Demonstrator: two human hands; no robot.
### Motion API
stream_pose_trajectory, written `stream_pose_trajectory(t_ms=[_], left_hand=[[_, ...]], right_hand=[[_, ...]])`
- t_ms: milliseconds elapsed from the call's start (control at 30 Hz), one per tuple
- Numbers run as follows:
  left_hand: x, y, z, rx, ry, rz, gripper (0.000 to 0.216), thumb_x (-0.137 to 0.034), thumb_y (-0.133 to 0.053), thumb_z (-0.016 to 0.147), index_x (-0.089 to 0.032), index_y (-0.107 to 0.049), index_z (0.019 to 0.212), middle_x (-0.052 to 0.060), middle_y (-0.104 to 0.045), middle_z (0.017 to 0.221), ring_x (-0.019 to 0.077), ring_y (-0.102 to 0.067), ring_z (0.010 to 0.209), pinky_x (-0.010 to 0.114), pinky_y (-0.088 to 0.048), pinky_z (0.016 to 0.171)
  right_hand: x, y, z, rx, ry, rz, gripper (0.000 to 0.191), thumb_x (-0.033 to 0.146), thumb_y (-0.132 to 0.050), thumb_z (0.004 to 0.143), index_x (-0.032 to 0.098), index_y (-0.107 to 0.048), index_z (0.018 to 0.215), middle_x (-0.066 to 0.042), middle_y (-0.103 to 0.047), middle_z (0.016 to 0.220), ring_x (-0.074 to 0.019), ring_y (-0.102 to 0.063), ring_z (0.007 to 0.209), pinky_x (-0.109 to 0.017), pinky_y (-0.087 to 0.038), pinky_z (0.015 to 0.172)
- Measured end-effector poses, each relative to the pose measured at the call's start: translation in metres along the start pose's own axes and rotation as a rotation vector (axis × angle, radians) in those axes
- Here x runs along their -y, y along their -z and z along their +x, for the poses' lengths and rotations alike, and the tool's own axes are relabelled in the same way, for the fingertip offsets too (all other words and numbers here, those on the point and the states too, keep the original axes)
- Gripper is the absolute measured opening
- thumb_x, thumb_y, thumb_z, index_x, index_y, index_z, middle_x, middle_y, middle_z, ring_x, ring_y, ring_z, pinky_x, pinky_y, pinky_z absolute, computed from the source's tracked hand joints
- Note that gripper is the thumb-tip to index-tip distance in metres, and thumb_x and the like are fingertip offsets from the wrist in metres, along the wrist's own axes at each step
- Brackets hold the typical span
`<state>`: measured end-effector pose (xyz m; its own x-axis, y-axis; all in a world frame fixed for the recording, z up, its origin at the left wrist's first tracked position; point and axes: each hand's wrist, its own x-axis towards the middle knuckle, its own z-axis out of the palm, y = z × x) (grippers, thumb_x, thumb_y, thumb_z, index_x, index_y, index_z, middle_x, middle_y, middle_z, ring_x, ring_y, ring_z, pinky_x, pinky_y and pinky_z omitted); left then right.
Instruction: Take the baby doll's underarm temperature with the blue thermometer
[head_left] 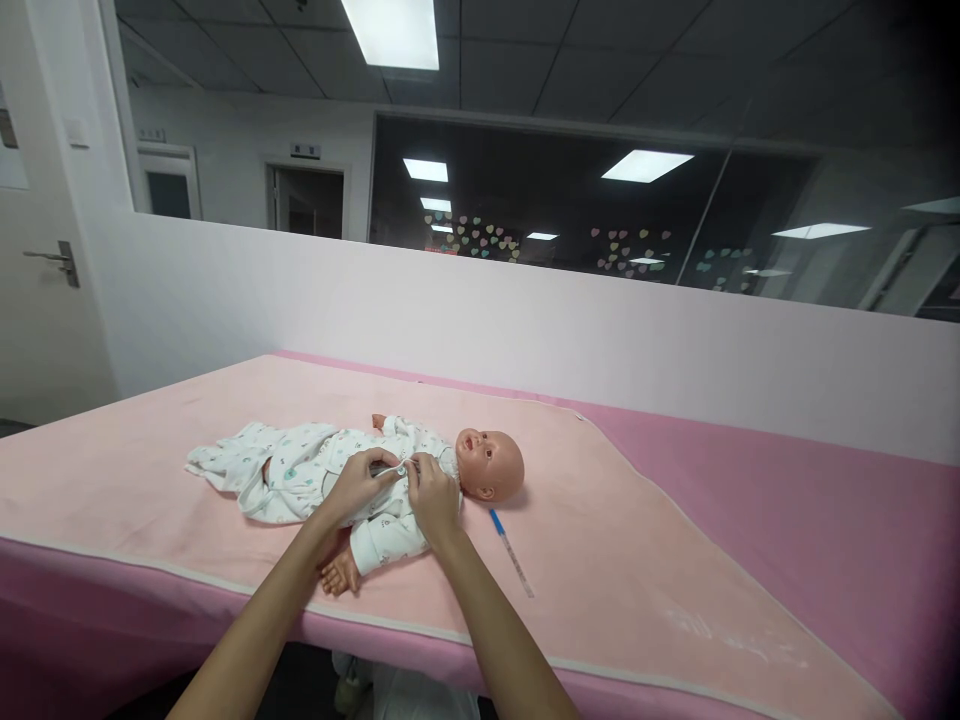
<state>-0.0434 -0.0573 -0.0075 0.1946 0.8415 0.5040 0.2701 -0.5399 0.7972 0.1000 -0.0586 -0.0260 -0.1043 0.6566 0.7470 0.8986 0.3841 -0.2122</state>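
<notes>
A baby doll [495, 466] lies on its back with its head to the right, dressed in a white printed top [390, 540] and matching trousers [289, 480]. Over the doll's chest, my left hand [364, 485] pinches the edge of the top. My right hand [433, 492] is closed on the same edge just beside it, near the collar. A small round fastener shows between my fingertips, too small to make out fully. The doll's near hand [341, 573] rests on the cloth below my left wrist.
A thin stick with a blue end [498, 522], perhaps a thermometer, lies right of my right forearm. The peach cloth [637, 560] covers the table over a pink cover [840, 520]. Behind stands a white low wall [525, 330] with glass above; a door [45, 260] is at left.
</notes>
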Motion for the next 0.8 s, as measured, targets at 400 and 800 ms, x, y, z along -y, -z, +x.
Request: stream_pose_trajectory(t_ms=[400, 800], left_hand=[[0.008, -0.002, 0.003, 0.028, -0.099, 0.155, 0.018, -0.027, -0.039, 0.083, -0.019, -0.055, 0.077, 0.004, -0.055, 0.085, 0.0181, -0.050, 0.084, 0.033, -0.041, 0.080], [-0.027, 0.016, 0.028, 0.015, -0.137, 0.450, 0.019, -0.021, -0.051, 0.072, -0.019, -0.055, 0.091, 0.006, -0.054, 0.092, 0.0201, -0.053, 0.082, 0.033, -0.043, 0.073]], right_hand=[[0.002, 0.011, -0.003, -0.017, 0.121, 0.106, 0.017, 0.029, -0.046, 0.082, 0.018, -0.054, 0.092, -0.003, -0.057, 0.089, -0.0119, -0.055, 0.073, -0.020, -0.036, 0.060], [0.004, 0.006, 0.000, 0.016, 0.097, 0.054, 0.011, 0.024, -0.048, 0.081, 0.020, -0.056, 0.086, -0.001, -0.056, 0.083, -0.0126, -0.053, 0.074, -0.021, -0.034, 0.060]])
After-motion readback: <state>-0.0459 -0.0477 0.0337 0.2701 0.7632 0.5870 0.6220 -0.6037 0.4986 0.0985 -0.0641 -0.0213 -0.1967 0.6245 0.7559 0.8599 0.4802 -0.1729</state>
